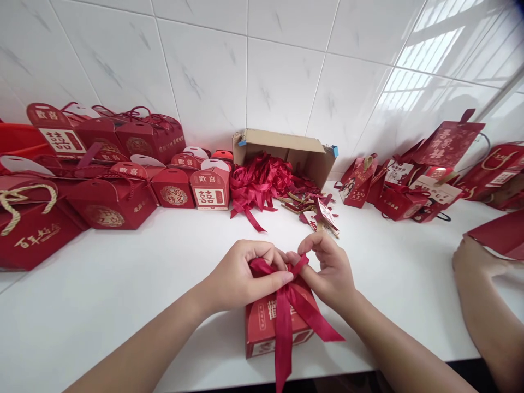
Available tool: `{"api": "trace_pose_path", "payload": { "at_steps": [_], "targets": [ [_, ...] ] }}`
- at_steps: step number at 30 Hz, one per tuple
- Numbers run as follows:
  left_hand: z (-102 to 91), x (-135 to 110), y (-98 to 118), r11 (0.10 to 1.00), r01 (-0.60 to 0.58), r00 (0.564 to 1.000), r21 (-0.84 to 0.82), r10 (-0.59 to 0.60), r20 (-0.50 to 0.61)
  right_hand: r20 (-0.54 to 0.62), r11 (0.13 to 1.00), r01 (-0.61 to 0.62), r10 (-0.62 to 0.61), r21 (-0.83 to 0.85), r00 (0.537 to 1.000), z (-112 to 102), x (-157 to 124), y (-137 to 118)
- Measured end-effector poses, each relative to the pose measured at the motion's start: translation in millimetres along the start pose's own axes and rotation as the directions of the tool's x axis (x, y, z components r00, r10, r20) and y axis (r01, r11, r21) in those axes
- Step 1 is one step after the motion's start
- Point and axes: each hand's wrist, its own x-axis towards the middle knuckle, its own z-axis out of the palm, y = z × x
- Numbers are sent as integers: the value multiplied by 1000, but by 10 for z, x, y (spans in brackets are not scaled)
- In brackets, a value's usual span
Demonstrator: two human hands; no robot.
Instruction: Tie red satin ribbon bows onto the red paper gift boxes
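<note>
A small red gift box [262, 327] with gold lettering stands near the front edge of the white table, directly under both hands. Across its top runs a dark red ribbon [284, 327], knotted in the middle, with two tails hanging over the front and right. My left hand [249, 275] pinches the ribbon at the knot between thumb and fingers, a loop showing beneath the fingers. On the other side my right hand [327, 267] is closed on a short loop of the same ribbon. The knot itself is partly hidden by the fingers.
Behind, an open cardboard box [282, 140] spills red ribbons [262, 180] and tags [321, 215] onto the table [172, 322]. Red gift boxes [110, 202] line the left; more boxes [403, 202] stand right. Another person's arm [483, 295] rests at the right edge, by a red box piece [501, 234].
</note>
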Motion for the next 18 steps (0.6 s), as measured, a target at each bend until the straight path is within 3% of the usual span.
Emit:
{"api": "trace_pose_path", "payload": {
  "at_steps": [4,10,18],
  "targets": [
    [13,-4,-5,999,-7,997,47,11,-77,-65,999,36,-39,-40,997,15,-7,30],
    [7,19,-6,996,-46,997,71,51,-65,14,999,21,-21,26,1000,10,-8,31],
    [-9,43,-56,993,-69,994,96,77,-80,19,956,-182,182,231,983,55,7,-18]
  ]
}}
